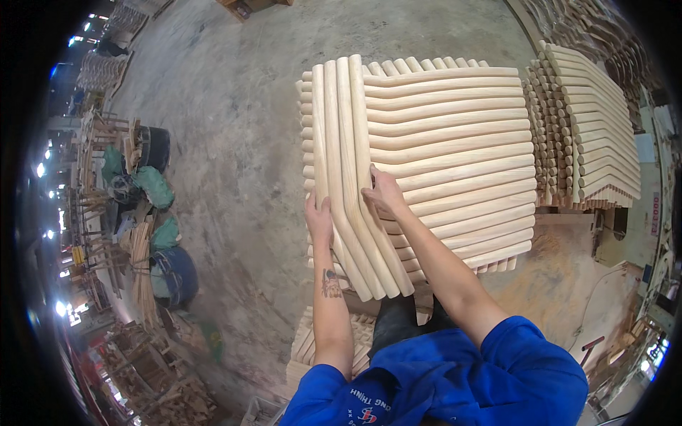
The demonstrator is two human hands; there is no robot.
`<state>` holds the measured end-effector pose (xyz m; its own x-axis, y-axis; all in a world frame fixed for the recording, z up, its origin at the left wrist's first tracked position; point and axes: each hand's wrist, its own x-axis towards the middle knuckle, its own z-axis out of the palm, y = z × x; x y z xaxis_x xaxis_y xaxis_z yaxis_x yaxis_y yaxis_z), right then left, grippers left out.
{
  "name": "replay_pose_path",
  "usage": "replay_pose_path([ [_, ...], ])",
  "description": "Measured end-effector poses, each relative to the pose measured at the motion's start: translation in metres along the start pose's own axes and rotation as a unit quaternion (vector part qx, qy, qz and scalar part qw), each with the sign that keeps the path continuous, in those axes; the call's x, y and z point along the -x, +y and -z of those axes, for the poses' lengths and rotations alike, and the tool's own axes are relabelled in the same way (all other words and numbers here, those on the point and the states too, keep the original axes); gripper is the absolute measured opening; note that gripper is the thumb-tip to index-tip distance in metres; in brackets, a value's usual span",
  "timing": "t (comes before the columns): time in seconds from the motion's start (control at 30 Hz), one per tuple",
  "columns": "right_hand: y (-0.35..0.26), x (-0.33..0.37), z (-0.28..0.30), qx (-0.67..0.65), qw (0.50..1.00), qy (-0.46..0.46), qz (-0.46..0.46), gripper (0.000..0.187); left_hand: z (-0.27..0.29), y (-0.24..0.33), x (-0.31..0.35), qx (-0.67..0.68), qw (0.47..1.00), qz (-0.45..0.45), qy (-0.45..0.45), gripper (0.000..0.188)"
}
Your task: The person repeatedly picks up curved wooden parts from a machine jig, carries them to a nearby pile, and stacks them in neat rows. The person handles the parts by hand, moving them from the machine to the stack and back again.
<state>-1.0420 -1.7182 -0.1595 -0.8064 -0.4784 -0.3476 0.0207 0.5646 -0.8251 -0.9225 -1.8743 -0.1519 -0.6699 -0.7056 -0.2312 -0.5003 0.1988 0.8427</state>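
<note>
Several pale, bent wooden bars [348,135] lie side by side across the left part of a large stack [455,151] of the same kind of bars. They run near to far, crosswise to the top layer, and their near ends reach past the stack toward my body. My left hand [319,219] grips the outer left side of this row, thumb on top. My right hand [385,192] presses on its right side, fingers curled against the outermost bar. Between them, the hands clasp the row. The undersides of the bars are hidden.
Another stack of bent bars [604,135] stands close by on the right. More bars [304,348] lie low beside my legs. On the left are a blue barrel [175,277], green sacks [153,186] and scrap wood [153,369]. Concrete floor [234,142] lies between.
</note>
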Motion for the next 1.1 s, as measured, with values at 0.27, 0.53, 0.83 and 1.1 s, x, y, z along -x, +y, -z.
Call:
replay_pose_path([
  [0.27, 0.002, -0.018, -0.012, -0.019, 0.999, 0.033, 0.032, 0.061, 0.009, -0.011, -0.012, -0.019, 1.000, 0.004, 0.008, 0.051],
  [0.53, -0.005, -0.010, -0.014, 0.002, 1.000, -0.016, 0.013, 0.077, 0.007, -0.030, -0.011, 0.065, 0.997, 0.036, 0.013, 0.054],
  [0.83, -0.004, 0.036, -0.030, 0.033, 0.999, 0.014, -0.026, 0.071, -0.004, -0.039, -0.018, -0.184, 0.981, -0.066, 0.022, 0.078],
  [1.1, 0.032, 0.078, -0.023, -0.067, 0.997, 0.037, -0.027, 0.051, -0.035, 0.006, -0.027, -0.178, 0.978, -0.009, -0.108, 0.091],
])
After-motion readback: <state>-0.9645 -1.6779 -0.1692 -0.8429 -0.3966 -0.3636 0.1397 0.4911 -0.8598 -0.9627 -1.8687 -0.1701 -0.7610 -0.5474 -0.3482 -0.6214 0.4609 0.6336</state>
